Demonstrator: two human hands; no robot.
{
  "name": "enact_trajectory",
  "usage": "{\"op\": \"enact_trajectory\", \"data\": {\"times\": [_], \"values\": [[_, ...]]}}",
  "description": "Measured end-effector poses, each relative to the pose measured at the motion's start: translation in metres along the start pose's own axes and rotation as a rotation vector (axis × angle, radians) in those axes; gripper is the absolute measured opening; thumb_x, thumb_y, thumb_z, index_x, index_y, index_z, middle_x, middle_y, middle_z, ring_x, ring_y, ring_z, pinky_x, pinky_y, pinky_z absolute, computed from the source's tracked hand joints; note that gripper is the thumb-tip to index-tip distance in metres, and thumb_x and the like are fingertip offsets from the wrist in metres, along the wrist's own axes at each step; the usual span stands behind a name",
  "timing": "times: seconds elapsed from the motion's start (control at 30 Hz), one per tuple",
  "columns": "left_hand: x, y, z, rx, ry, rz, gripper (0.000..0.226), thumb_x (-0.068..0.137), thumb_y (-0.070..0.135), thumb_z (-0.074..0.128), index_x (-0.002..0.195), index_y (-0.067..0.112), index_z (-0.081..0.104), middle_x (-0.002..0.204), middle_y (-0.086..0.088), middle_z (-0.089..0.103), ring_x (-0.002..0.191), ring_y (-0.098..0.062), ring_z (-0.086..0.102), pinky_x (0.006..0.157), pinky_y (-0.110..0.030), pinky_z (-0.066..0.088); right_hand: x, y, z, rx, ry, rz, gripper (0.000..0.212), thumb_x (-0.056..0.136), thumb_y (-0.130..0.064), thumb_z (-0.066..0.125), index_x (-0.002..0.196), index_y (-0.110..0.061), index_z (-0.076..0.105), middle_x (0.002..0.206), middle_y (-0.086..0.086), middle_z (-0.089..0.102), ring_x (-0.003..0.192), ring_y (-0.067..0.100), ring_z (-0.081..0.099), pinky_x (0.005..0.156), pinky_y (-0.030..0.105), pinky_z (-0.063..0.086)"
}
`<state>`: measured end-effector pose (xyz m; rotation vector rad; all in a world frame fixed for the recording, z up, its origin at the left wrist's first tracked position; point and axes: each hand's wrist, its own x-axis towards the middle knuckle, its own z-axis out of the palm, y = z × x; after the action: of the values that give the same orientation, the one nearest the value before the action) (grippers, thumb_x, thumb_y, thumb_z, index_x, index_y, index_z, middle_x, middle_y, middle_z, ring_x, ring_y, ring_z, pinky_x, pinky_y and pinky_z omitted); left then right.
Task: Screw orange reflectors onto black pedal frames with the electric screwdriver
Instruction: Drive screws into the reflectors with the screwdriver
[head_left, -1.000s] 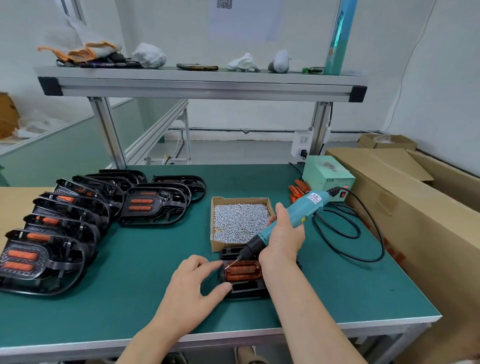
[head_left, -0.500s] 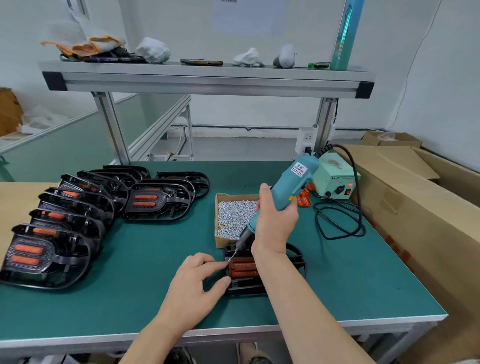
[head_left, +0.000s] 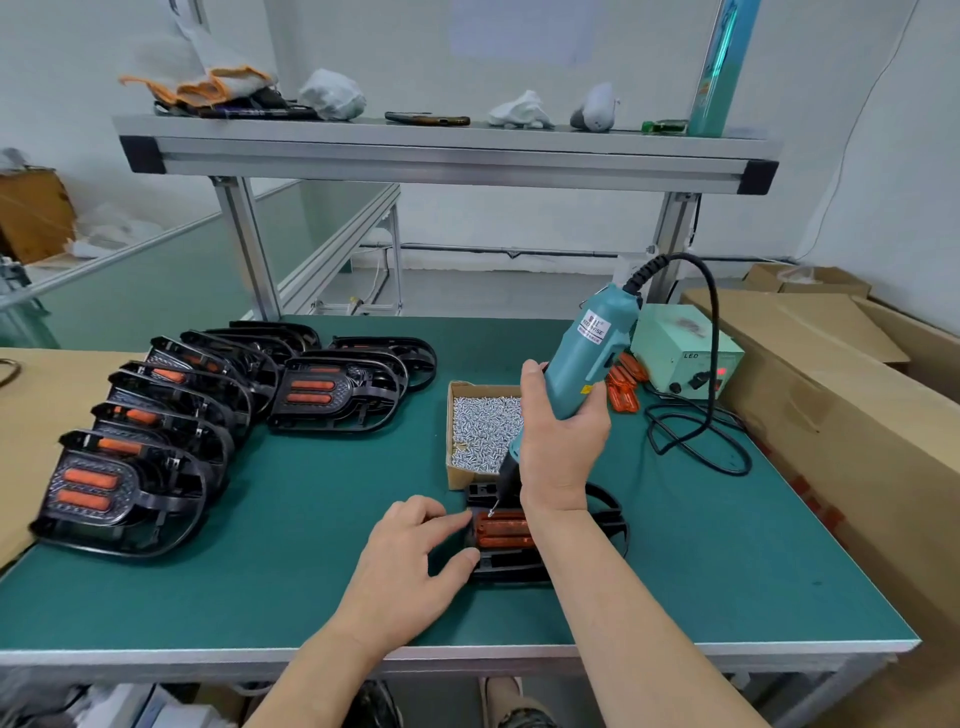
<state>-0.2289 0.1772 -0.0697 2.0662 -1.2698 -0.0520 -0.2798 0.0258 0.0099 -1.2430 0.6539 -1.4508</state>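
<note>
- My green bench (head_left: 270, 597) bore stacked pedals (head_left: 130, 488) at left.
- Screw box (head_left: 460, 475) sat mid-bench, pedal frame (head_left: 605, 512) just before it.
- Power unit (head_left: 680, 358) and loose reflectors (head_left: 623, 387) lay rear right.

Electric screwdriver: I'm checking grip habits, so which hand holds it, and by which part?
The right hand grips the electric screwdriver around its teal body's lower half; the left hand touches the pedal frame.
</note>
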Motion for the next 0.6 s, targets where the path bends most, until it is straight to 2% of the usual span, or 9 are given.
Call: {"op": "enact_trajectory", "data": {"times": [0.23,0.37,0.6], "values": [[-0.001,-0.001,0.000,0.007,0.013,0.019,0.041,0.090,0.042,0.063,0.129,0.029,0.064,0.104,0.018,0.048,0.104,-0.005,0.043,0.097,-0.021,0.034,-0.005,0.007,0.002,-0.036,-0.024,-0.001,0.031,0.074,-0.052,0.071,0.082,-0.026,0.056,0.070,-0.005,0.056,0.061,0.012,0.052,0.058,0.027,0.047],[0.000,0.000,0.000,0.003,0.006,0.014,0.047,0.087,0.050,0.055,0.128,0.029,0.064,0.103,0.019,0.048,0.103,-0.004,0.043,0.096,-0.020,0.033,-0.005,0.010,0.003,-0.034,-0.033,-0.004,0.034,0.074,-0.052,0.071,0.085,-0.023,0.057,0.074,0.000,0.057,0.062,0.013,0.053,0.057,0.025,0.047],[0.001,-0.002,0.001,0.008,-0.001,0.004,0.051,0.084,0.054,0.051,0.128,0.031,0.065,0.103,0.017,0.048,0.104,-0.005,0.043,0.098,-0.024,0.036,-0.006,0.011,0.004,-0.034,-0.052,-0.008,0.027,0.080,-0.039,0.074,0.088,-0.018,0.058,0.064,-0.017,0.058,0.055,0.001,0.052,0.055,0.019,0.046]]}}
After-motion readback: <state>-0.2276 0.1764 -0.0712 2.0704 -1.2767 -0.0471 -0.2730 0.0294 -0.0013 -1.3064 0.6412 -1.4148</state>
